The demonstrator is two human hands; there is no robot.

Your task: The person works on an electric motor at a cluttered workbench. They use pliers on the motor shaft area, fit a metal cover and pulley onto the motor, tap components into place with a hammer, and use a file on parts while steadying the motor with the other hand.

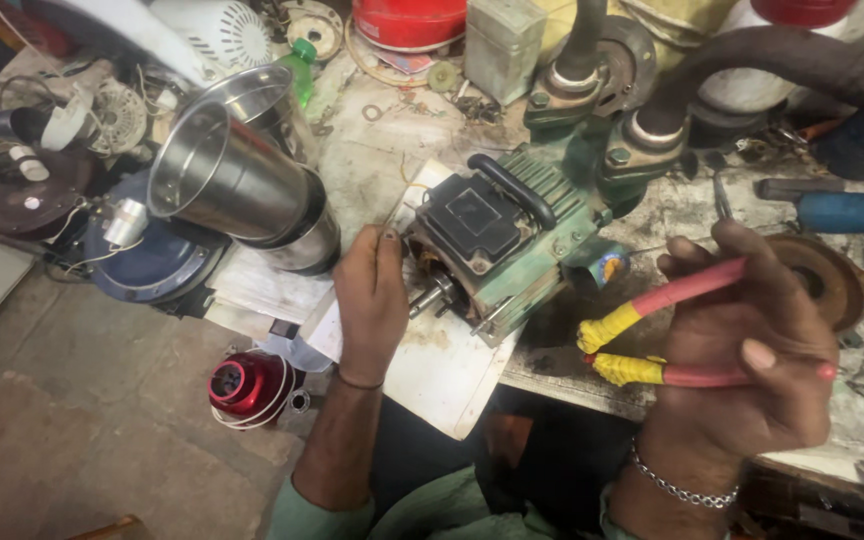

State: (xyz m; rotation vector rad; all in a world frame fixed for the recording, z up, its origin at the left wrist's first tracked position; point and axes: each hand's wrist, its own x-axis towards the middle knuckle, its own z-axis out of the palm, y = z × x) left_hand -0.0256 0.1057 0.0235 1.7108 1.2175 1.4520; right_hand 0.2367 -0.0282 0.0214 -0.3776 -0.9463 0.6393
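A green electric motor pump (512,235) with a black terminal box lies on white paper (442,370) at the bench edge. My left hand (372,300) rests against its open shaft end, fingertips touching the housing beside the bare metal shaft (432,295). My right hand (752,340) is raised to the right of the motor and grips pliers (652,335) by their red handles; the handle ends nearest the motor are wrapped in yellow tape, and the jaws are hidden behind my hand.
A tilted steel jar (237,180) lies left of the motor. A small red cylindrical part (247,385) sits below it. Blue drill (847,210), rusty disc (822,275), red containers (407,20) and motor parts crowd the bench. Grey floor (82,420) lies lower left.
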